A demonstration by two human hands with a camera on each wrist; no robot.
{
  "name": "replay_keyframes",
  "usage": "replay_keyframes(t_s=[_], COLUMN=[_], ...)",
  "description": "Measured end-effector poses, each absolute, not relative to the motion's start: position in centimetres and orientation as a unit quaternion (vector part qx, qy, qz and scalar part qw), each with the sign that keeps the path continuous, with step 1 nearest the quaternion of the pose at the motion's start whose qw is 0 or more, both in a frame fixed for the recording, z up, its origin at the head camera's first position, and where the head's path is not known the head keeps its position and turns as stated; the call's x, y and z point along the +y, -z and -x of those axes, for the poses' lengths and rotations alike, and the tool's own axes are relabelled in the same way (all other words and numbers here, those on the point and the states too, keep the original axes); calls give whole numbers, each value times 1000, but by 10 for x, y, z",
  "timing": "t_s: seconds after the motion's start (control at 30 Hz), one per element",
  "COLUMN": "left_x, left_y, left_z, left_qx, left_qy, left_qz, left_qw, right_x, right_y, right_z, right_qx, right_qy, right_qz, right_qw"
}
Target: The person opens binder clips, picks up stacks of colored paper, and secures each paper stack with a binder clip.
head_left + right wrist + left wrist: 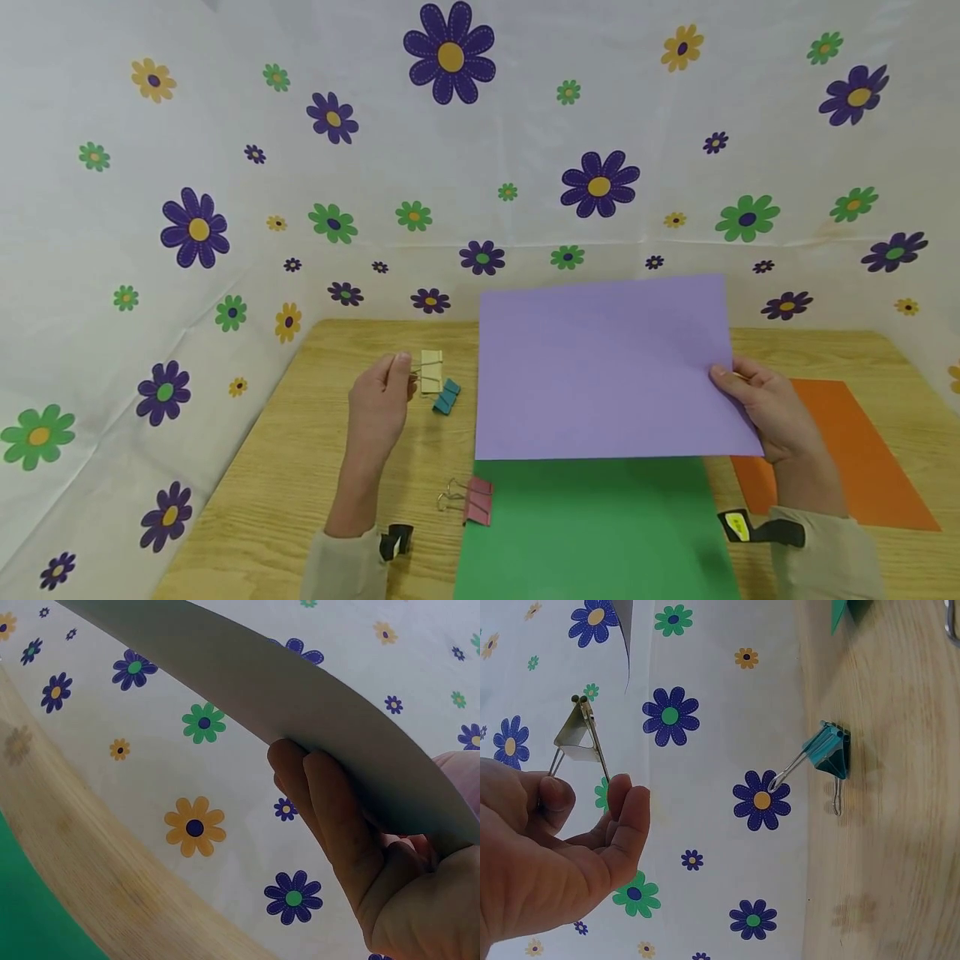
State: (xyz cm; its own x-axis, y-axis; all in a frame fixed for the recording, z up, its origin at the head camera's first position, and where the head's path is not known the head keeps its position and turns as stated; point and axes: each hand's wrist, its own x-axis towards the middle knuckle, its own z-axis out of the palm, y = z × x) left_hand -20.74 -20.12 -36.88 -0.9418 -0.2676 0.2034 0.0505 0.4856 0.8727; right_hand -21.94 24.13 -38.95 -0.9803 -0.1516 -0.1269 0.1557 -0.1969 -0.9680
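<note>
My left hand [377,406] pinches the wire handles of a pale yellow binder clip [431,372] between thumb and fingers. In the left wrist view this binder clip [577,735] is raised off the table, its closed edge pointing up. My right hand [772,410] grips a purple sheet [603,371] by its right edge, thumb on the front and fingers behind. Raised and tilted, the sheet overlaps a green sheet [592,525] lying below it. From the right wrist, the purple sheet's underside [300,697] looks grey and slightly bowed above my right hand [375,855].
A teal binder clip [447,397] sits on the wooden table [300,467] near my left hand. A pink binder clip [478,501] is at the green sheet's left edge. An orange sheet [862,454] lies at right. Flower-printed cloth [510,125] rises behind the table and along its sides.
</note>
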Motion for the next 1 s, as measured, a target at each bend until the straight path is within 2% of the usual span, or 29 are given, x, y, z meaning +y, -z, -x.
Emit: replay_keyframes(t_s=[0.37,1.0], left_x=[-195,-184], left_y=[369,372], left_z=[207,205], left_qx=[-816,-825], left_qy=[538,530], left_qz=[-66,-51], left_qw=[203,190], right_x=[238,236], right_y=[389,389], right_z=[220,219], right_qx=[625,626], right_qy=[774,771], right_qz=[9,43], right_qw=[103,105])
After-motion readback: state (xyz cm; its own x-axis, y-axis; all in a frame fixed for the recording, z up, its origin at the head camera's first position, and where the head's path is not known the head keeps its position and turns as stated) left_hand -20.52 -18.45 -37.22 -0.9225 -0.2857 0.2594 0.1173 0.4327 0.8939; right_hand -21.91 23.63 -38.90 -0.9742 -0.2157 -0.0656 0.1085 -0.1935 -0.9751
